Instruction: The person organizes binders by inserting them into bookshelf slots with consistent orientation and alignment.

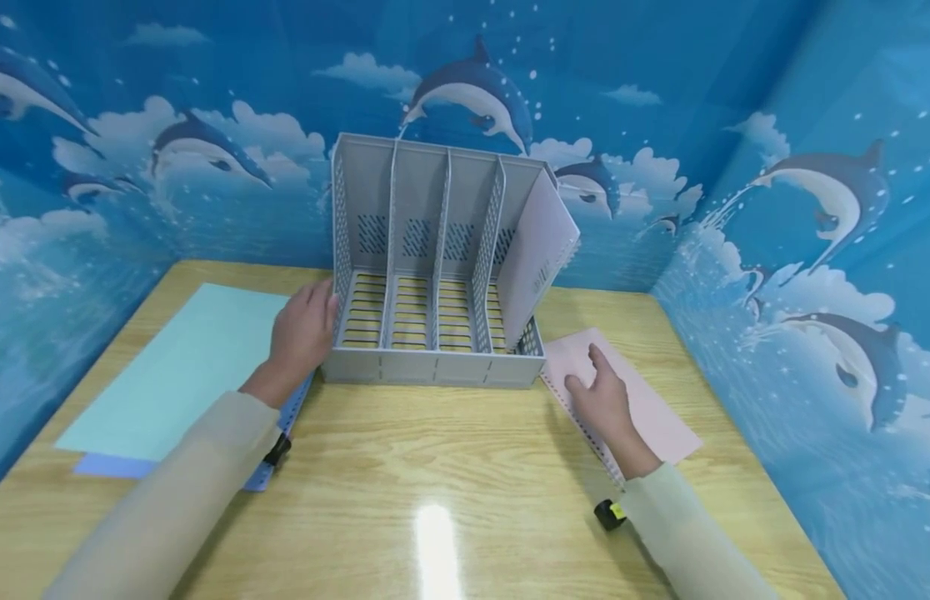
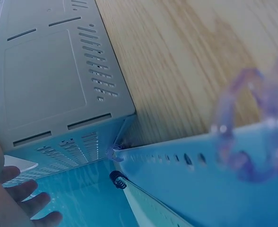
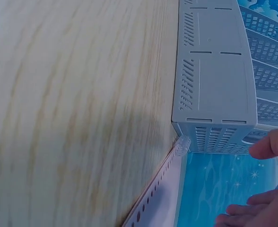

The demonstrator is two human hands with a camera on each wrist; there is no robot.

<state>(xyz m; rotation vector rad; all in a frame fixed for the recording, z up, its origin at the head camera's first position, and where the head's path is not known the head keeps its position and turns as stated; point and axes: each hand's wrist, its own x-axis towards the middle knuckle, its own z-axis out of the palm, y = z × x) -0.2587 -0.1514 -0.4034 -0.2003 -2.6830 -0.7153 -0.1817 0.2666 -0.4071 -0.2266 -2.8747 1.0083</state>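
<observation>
A grey desktop file organizer (image 1: 435, 367) with several slots stands at the back of the table. My left hand (image 1: 303, 325) rests by its left side wall, fingers extended along it in the left wrist view. One pale pink spiral notebook (image 1: 538, 254) stands tilted in the rightmost slot. Beneath my right hand (image 1: 606, 404), a second pink spiral notebook (image 1: 648, 408) lies flat beside the organizer's right front corner. The right hand hovers over it with thumb and fingers spread, holding nothing. Under the left forearm, a mint green notebook (image 1: 187, 358) overlaps a blue spiral notebook (image 1: 116, 465).
The wooden table (image 1: 405, 467) extends in front of the organizer. Blue dolphin-printed sheeting (image 1: 270, 225) encloses the back and sides. A dark strap piece (image 1: 609, 514) sits at the right wrist, and another (image 1: 277, 450) at the left.
</observation>
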